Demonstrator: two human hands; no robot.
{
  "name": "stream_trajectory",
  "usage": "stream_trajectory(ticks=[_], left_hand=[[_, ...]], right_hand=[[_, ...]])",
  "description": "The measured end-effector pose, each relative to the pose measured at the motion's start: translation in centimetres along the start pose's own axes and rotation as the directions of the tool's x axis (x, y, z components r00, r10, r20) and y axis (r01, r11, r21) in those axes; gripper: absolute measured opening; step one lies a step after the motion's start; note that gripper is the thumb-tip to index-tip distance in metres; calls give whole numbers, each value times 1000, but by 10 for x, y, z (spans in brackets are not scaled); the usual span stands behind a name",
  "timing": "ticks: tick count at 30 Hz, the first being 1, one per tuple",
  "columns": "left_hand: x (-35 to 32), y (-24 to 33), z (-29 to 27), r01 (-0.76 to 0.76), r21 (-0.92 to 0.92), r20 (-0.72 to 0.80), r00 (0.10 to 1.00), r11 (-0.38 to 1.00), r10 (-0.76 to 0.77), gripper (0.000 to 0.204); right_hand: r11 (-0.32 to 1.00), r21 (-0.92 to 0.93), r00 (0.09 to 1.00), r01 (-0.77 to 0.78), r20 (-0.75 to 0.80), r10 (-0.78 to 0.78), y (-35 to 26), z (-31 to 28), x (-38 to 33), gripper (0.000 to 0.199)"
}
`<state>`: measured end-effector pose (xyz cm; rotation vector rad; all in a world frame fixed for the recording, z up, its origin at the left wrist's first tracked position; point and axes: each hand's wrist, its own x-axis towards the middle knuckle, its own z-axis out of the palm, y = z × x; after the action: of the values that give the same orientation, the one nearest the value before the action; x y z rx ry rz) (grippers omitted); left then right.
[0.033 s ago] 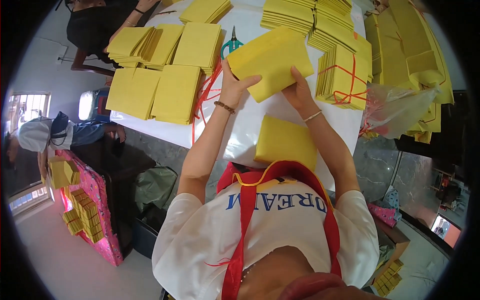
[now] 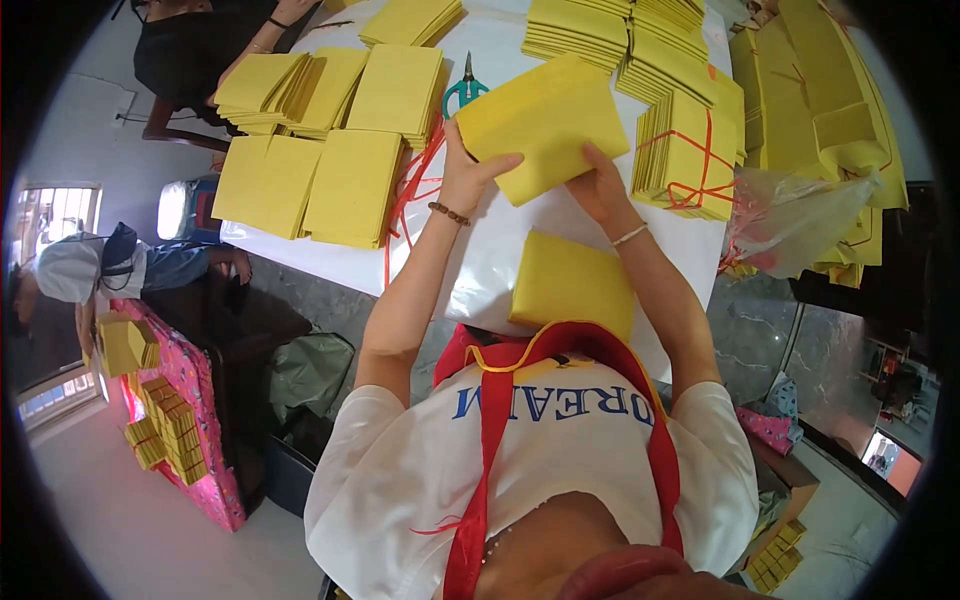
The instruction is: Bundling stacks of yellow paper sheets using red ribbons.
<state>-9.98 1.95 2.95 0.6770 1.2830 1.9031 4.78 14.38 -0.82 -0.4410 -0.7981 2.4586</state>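
Note:
My left hand (image 2: 468,175) and my right hand (image 2: 598,190) both grip a thick stack of yellow paper sheets (image 2: 545,125), held tilted above the white table (image 2: 490,265). The left hand holds its left edge, the right hand its lower edge. A second yellow stack (image 2: 572,283) lies flat on the table close to my body. Teal-handled scissors (image 2: 462,92) lie just beyond the held stack.
Loose yellow stacks (image 2: 330,185) cover the table's left side, with red strings (image 2: 405,200) beside them. A bundle tied with red string (image 2: 690,155) stands at the right, next to a clear plastic bag (image 2: 800,215). Another person in black (image 2: 190,50) works at the far left corner.

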Motion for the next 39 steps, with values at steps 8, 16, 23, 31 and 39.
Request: stream_trajectory(ticks=[8, 16, 23, 31, 39], left_hand=[[3, 7, -32, -107, 326, 256, 967, 939, 21, 82], [-2, -46, -51, -143, 461, 384, 922, 876, -52, 99], [-6, -40, -52, -176, 570, 367, 928, 803, -57, 109], [-4, -50, -53, -334, 739, 393, 919, 585, 27, 103], [6, -57, -57, -369, 789, 416, 909, 491, 16, 85]], right_hand=[[755, -644, 991, 120, 121, -55, -49, -7, -13, 101], [556, -826, 988, 85, 142, 60, -16, -40, -2, 102], [599, -789, 990, 140, 133, -55, -13, -29, -13, 83], [532, -837, 991, 128, 126, -41, -12, -37, -16, 83], [475, -864, 986, 168, 146, -83, -15, -32, -10, 80]])
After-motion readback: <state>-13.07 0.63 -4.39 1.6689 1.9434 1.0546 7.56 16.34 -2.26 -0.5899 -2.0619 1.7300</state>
